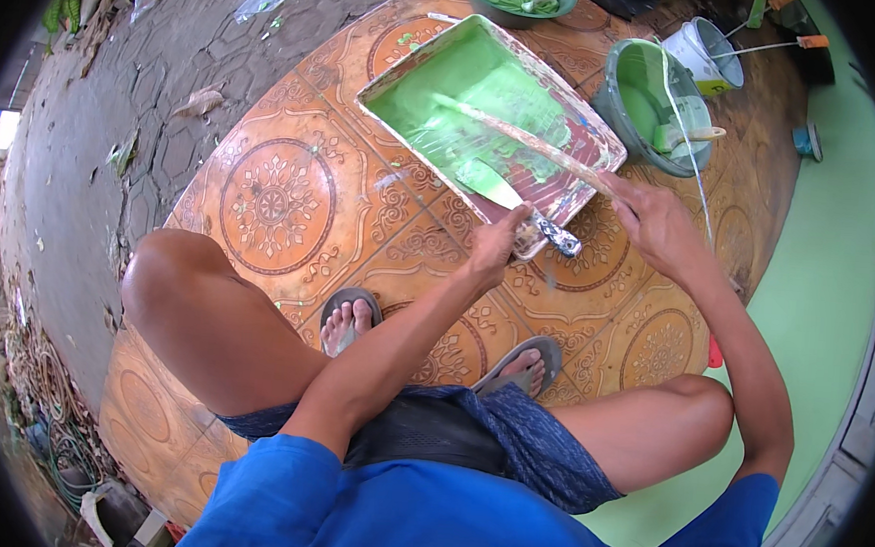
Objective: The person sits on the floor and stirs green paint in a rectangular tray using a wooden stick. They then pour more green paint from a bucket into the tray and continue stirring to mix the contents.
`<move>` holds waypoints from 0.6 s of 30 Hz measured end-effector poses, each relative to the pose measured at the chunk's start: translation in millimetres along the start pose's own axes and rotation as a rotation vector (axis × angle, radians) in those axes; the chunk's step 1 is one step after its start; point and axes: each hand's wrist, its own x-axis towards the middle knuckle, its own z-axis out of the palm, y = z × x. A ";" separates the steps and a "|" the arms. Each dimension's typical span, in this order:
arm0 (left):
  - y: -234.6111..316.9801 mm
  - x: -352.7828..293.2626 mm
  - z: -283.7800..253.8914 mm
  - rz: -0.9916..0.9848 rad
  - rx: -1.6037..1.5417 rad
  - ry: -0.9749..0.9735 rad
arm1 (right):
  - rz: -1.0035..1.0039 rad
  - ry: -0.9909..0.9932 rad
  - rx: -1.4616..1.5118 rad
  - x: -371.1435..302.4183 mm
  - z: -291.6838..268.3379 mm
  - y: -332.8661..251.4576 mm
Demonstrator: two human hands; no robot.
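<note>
A paint tray (459, 36) with green paint and a reddish-brown sloped end lies on the tiles in front of me. My left hand (495, 247) is closed on its near rim, the thumb against a putty knife; some fingers are hidden. The putty knife's green-smeared blade (490, 183) is in the tray, its paint-spotted handle (557, 236) jutting over the edge. My right hand (658, 225) is wrapped round a long wooden stick (540, 147) at the tray's right side. The stick's far end is green and reaches into the paint.
Right of the tray stands a bucket (615, 109) of green paint with a brush (691, 139) across it. Beyond are a white pail (699, 47) and long-handled tools. A basin (518, 16) of green stuff is at the back. A green wall (829, 257) bounds the right.
</note>
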 end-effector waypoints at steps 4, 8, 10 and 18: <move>-6.7 7.4 1.5 0.010 0.022 0.029 | -0.001 0.009 0.021 -3.3 -0.4 -10.6; -12.2 15.1 -0.2 0.010 0.033 0.062 | 0.026 -0.062 0.079 -7.0 3.0 -19.6; -14.4 18.6 -1.0 0.009 0.040 0.068 | 0.034 -0.038 0.022 -3.4 2.5 -14.5; -5.9 7.8 1.3 0.004 0.047 0.055 | -0.020 -0.031 0.013 -0.2 4.7 -22.7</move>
